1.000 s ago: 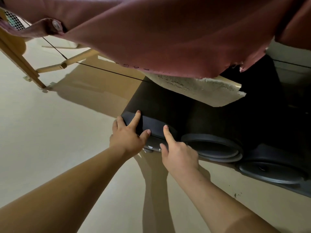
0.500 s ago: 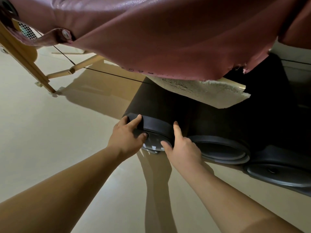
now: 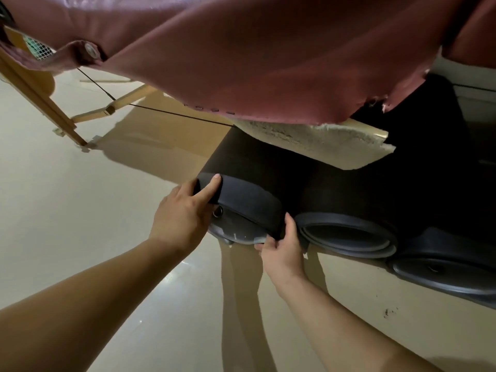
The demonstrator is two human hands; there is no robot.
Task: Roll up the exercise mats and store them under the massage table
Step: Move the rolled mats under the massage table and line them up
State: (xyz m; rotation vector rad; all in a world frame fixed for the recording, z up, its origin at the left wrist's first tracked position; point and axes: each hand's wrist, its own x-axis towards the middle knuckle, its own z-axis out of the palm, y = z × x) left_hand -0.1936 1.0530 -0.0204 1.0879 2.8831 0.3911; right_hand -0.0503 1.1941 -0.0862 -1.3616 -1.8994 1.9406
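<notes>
Where the leftmost mat [image 3: 252,200] lies: it is found rolled up on the floor [image 3: 80,210] under the massage table [image 3: 268,55], touching the middle mat [image 3: 346,232], its open end turned toward the camera.
Left grip [image 3: 182,213]: the mat's loose outer flap is held, the forefinger laid straight along its top and the thumb tucked beneath near the eyelet [image 3: 218,211]. A second earlier this end is only pressed with spread fingers.
Right grip [image 3: 281,248]: the lower corner of the roll's end, just beside the middle mat, is now pinched between curled fingers and thumb. The forefinger seen raised against the end in the earlier views is no longer there.
Middle mat and rightmost mat [image 3: 442,267]: both are left untouched, rolled and lying side by side under the table.
Massage table: maroon padding is seen overhead, with torn foam [image 3: 308,138] above the rolls and a wooden leg [image 3: 40,100] at the far left.
Meaning for the task: pushing is judged to be replaced by a hold on the loose edges, so the roll is probably being tightened or squared up. Storage is judged almost done.
Risk: if the flap is released, some unrolling may be expected.
</notes>
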